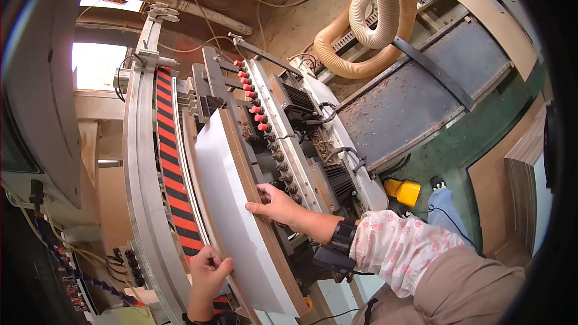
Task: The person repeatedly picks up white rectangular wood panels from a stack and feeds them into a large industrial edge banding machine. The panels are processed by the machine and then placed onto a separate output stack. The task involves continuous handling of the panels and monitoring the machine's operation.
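Observation:
A long white panel point(232, 204) with brown edges lies lengthwise on a drilling machine in front of me. My right hand point(277, 206) grips its right edge, thumb on the white face and fingers curled over the side. At the panel's left side, near its close end, my left hand point(211, 274) is closed, its fingers bent in beside a narrow brown strip point(201, 207). What those fingers hold is hidden. Right of the panel runs a row of drill spindles point(282, 165), several with red caps point(257, 110).
A red-and-black striped rail point(171, 153) borders the panel's left. Ribbed hoses point(367, 30) hang at the back. Beyond the motors stands a dusty grey table point(409, 96). A yellow foot pedal point(402, 191) sits on the green floor, near stacked boards point(521, 171) at the right.

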Available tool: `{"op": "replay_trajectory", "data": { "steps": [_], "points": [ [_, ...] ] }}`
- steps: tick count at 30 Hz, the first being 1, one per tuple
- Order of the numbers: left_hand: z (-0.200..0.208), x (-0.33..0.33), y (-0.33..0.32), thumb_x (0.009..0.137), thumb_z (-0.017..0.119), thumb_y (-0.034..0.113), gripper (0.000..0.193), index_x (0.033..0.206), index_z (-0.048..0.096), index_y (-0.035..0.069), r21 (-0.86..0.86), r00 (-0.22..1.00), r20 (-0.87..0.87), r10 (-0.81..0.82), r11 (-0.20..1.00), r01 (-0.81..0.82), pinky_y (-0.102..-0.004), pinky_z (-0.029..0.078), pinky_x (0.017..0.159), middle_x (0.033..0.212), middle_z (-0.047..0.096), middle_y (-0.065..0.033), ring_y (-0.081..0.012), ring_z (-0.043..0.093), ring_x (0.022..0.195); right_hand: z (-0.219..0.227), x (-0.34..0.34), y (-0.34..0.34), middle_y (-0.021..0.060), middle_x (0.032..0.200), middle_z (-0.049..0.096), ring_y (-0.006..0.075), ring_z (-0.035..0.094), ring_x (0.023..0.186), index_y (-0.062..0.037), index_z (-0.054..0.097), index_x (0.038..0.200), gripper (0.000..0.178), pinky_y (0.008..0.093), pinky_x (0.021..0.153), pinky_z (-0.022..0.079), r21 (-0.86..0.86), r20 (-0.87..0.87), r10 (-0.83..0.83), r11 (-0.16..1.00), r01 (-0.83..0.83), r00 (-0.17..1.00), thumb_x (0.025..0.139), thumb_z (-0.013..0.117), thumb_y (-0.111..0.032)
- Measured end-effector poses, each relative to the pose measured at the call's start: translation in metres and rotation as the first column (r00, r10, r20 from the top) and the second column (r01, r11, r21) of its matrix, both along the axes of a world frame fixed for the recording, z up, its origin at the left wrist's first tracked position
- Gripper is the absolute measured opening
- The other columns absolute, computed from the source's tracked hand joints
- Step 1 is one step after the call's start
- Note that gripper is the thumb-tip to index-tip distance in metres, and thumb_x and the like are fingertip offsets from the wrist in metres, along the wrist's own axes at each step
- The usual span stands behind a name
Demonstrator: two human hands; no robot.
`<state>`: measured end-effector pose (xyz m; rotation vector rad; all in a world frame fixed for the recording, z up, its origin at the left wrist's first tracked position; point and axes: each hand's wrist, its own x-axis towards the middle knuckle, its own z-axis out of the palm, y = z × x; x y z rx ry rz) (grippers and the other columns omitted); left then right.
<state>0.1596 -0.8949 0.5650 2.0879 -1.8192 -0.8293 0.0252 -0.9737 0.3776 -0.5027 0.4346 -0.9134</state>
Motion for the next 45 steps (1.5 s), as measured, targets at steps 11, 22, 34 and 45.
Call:
{"op": "replay_trajectory", "data": {
  "steps": [11, 22, 34, 45],
  "points": [
    [0.0, -0.02, -0.003, 0.069, 0.07, 0.005, 0.03, 0.072, 0.041, 0.008, 0.078, 0.994, -0.036, 0.103, 0.992, -0.099, -0.0172, 0.03, 0.044, 0.058, 0.045, 0.0048, -0.0015, 0.036, 0.05, 0.045, 0.018, -0.015, 0.0289, 0.139, 0.012, 0.0367, 0.015, 0.131, 0.0055, -0.004, 0.137, 0.132, 0.0406, 0.107, 0.019, -0.14, -0.441, -0.144, 0.986, 0.091, 0.886, 0.053, 0.079, -0.052],
    [0.02, -0.025, 0.019, 0.07, 0.068, 0.003, 0.03, 0.072, 0.039, 0.009, -0.052, 0.983, 0.069, 0.172, 0.984, -0.169, -0.0164, 0.03, 0.047, 0.065, 0.044, 0.0048, -0.0009, 0.036, 0.052, 0.034, 0.019, -0.008, 0.0298, 0.133, 0.027, 0.0328, 0.029, 0.126, 0.0077, 0.008, 0.135, 0.11, 0.0375, 0.102, 0.028, -0.102, -0.297, -0.235, 0.971, 0.214, 0.925, 0.065, 0.075, -0.044],
    [0.013, -0.028, 0.013, 0.071, 0.068, 0.003, 0.029, 0.071, 0.039, 0.007, 0.001, 0.985, 0.025, 0.173, 0.985, -0.173, -0.0161, 0.031, 0.044, 0.057, 0.043, 0.0049, -0.0007, 0.037, 0.048, -0.007, -0.005, -0.011, 0.006, 0.102, 0.053, 0.0143, 0.052, 0.093, -0.0023, 0.043, 0.119, 0.059, 0.031, 0.069, 0.045, -0.015, 0.098, 0.19, 0.982, -0.189, 0.977, 0.077, 0.067, -0.037],
    [0.004, -0.02, 0.013, 0.076, 0.066, 0.001, 0.031, 0.076, 0.036, 0.009, 0.057, 0.992, 0.112, 0.062, 0.996, -0.069, -0.018, 0.033, 0.041, 0.061, 0.044, 0.0029, -0.0035, 0.042, 0.047, 0.033, 0.021, -0.017, 0.0295, 0.136, 0.021, 0.0368, 0.022, 0.13, 0.0071, 0.001, 0.136, 0.131, 0.0401, 0.106, 0.023, -0.138, -0.409, -0.164, 0.983, 0.117, 0.898, 0.05, 0.082, -0.049]
  ]
}}
